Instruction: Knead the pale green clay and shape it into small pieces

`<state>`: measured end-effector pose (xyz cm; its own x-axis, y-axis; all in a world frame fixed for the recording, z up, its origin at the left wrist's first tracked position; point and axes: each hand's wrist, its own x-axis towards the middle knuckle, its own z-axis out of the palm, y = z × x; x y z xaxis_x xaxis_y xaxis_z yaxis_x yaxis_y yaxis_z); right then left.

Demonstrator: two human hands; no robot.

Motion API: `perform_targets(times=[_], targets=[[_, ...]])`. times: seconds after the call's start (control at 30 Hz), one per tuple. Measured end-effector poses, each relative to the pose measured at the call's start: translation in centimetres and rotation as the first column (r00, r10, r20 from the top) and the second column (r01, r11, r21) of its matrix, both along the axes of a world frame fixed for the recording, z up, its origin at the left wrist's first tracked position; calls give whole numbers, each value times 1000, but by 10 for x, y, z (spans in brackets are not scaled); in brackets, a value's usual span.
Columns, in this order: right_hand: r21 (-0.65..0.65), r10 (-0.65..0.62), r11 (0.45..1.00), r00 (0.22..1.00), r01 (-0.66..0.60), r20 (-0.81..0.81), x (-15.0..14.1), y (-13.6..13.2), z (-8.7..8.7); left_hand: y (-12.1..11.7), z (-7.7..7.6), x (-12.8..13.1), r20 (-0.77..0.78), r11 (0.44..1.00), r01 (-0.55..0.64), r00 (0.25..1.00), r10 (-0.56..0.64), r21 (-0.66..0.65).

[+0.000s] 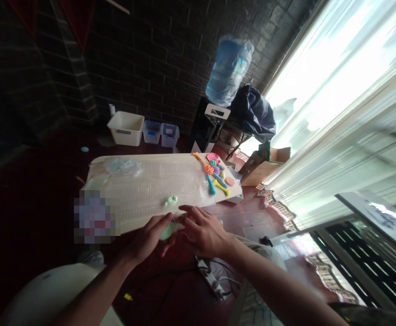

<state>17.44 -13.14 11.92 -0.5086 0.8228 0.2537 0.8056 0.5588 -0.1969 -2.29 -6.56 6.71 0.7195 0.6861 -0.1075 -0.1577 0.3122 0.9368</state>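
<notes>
In front of the table's near edge, my left hand (pixel 149 238) is closed around a pale green, soft-looking lump (pixel 167 231), its thumb along the upper side. Close against it from the right is my right hand (pixel 203 230), fingers bent, the fingertips meeting beside the lump. Something thin and clear seems to lie between the fingertips, too blurred to name. A second, smaller pale green lump (pixel 171 200) rests on the bubble wrap (pixel 157 176) just beyond my hands.
Colourful clay-like shapes, such as a yellow piece (pixel 221 187) and an orange one (pixel 209 169), crowd the table's (pixel 135 224) right end. Clear plastic packets (pixel 123 165) lie at its left. Beyond stand bins (pixel 126 129) and a water dispenser (pixel 214 113). A power strip (pixel 211 280) lies on the floor.
</notes>
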Motion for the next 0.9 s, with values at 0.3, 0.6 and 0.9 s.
perform_targets(times=[0.3,0.6,0.9], targets=[[-205,-83,979,959,26,-272,-10,3,3,-3,-5,1,-48,997,-52,997,55,64],[-107,-50,994,951,18,-305,2,1,-4,0,2,2,56,999,-47,997,46,8],[-65,-95,994,985,86,-142,4,3,0,8,-8,5,76,1000,-21,997,22,-11]])
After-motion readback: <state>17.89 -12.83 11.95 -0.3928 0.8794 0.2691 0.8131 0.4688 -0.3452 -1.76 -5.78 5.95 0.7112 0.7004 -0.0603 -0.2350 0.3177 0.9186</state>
